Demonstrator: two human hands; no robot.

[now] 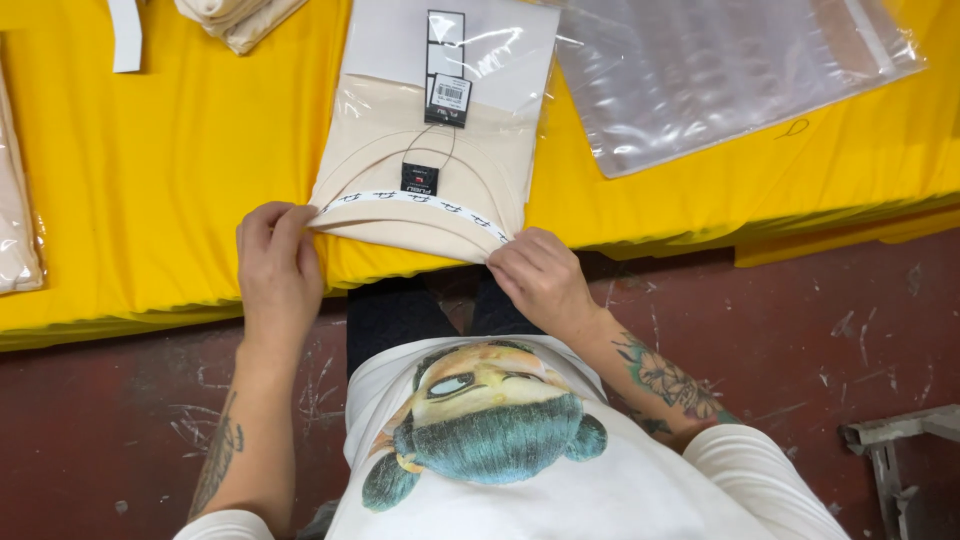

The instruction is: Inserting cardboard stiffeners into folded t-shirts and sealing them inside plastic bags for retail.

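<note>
A folded cream shirt point(400, 185) lies on the yellow table point(170, 150), its far half inside a clear plastic bag point(450, 45). Its collar end, with a printed neck tape and a dark hang tag point(447, 100), sticks out toward me over the table's front edge. My left hand point(275, 270) pinches the shirt's near left corner. My right hand point(540, 275) grips the near right corner. Both hands hold the garment at the table's edge.
An empty clear plastic bag point(720, 70) lies at the back right. Another bagged garment point(15, 220) sits at the left edge, and folded cream fabric point(240, 20) at the top. Below the table is a dark red floor point(800, 320), with a grey metal piece point(900, 440) at the right.
</note>
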